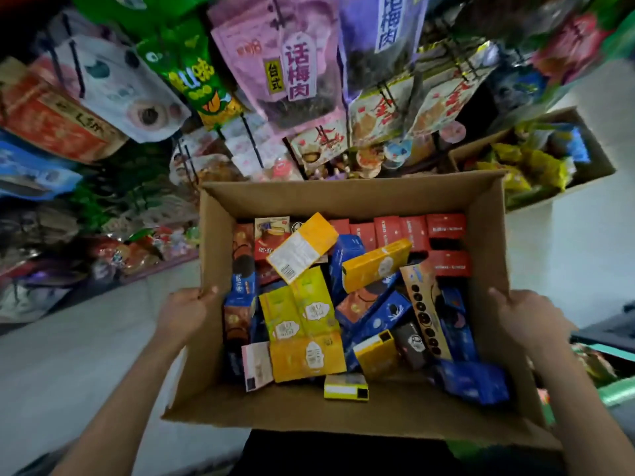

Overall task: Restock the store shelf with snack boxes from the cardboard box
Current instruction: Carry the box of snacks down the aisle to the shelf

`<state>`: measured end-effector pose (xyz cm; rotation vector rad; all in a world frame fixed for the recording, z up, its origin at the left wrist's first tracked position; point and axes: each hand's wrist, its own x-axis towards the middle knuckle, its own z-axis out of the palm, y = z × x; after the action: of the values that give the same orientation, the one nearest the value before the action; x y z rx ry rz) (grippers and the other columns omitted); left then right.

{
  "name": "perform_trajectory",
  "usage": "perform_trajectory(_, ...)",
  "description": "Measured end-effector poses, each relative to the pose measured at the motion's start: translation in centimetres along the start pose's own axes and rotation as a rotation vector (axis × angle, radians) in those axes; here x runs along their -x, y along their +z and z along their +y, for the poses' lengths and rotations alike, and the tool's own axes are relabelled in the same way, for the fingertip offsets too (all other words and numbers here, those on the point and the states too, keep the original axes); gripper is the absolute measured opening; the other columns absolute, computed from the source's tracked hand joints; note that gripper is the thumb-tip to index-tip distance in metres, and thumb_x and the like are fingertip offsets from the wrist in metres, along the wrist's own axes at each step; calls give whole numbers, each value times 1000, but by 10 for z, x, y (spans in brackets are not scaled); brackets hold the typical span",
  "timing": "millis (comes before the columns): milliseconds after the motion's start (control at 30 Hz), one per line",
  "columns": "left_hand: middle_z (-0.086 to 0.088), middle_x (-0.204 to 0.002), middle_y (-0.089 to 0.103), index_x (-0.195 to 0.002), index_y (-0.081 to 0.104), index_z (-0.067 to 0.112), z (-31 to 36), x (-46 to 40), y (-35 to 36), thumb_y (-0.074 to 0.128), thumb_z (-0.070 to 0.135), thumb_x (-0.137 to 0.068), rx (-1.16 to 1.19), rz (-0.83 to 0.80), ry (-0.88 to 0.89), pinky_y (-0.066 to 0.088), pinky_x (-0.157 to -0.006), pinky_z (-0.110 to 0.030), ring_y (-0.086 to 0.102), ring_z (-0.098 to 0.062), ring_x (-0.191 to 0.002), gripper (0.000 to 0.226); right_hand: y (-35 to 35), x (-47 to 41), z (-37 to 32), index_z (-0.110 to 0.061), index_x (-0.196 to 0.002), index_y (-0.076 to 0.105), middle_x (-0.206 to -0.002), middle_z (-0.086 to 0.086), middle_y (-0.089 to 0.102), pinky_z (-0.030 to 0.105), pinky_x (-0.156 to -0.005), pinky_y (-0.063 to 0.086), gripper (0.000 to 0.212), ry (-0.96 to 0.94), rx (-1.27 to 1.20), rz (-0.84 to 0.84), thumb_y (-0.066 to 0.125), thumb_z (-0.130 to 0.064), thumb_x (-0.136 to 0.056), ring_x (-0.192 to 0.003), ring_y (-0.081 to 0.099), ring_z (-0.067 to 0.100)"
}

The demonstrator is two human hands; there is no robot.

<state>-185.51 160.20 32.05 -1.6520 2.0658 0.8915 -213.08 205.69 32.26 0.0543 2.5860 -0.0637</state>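
Observation:
I hold an open cardboard box (357, 195) in front of me, above the floor. My left hand (187, 312) grips its left wall, fingers curled over the rim. On the outside of its right wall rests my right hand (525, 319). Inside lie several snack boxes: yellow ones (304, 310), blue ones (472, 379), a row of red ones (445, 226) along the far side, and an orange box with dark biscuits (424, 307). The store shelf (292, 84) stands right beyond the box, hung with snack bags.
A second cardboard box (536, 156) of yellow and blue packets sits on the floor at the right. Low shelves of packets (113, 249) run along the left. Pale floor (68, 355) lies on both sides. Green and dark items (615, 369) crowd the right edge.

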Motion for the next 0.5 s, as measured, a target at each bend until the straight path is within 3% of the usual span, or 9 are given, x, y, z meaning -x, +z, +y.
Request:
perform_trajectory(133, -16, -99, 72, -102, 74, 16, -39, -8, 35, 59, 53, -91, 17, 25, -111, 54, -86, -45, 66, -36, -91, 42, 29, -34, -20, -6, -93, 70, -96, 27, 68, 40, -69, 43, 51, -69, 104, -68, 45, -50, -98, -89, 65, 44)
perform_trajectory(300, -9, -81, 70, -88, 72, 13, -86, -40, 77, 56, 51, -93, 29, 30, -219, 49, -68, -34, 62, -24, -71, 42, 80, -78, -54, -7, -101, 67, -100, 22, 68, 46, -82, 55, 53, -160, 232, -204, 39, -53, -100, -92, 65, 40)
perform_trajectory(500, -16, -91, 69, -96, 72, 15, -136, -103, 123, 54, 53, -94, 4, 8, -309, 56, -80, -44, 65, -33, -78, 42, 156, -135, -85, -8, -100, 70, -96, 19, 70, 40, -75, 50, 56, -260, 327, -243, 37, -53, -100, -89, 66, 39)
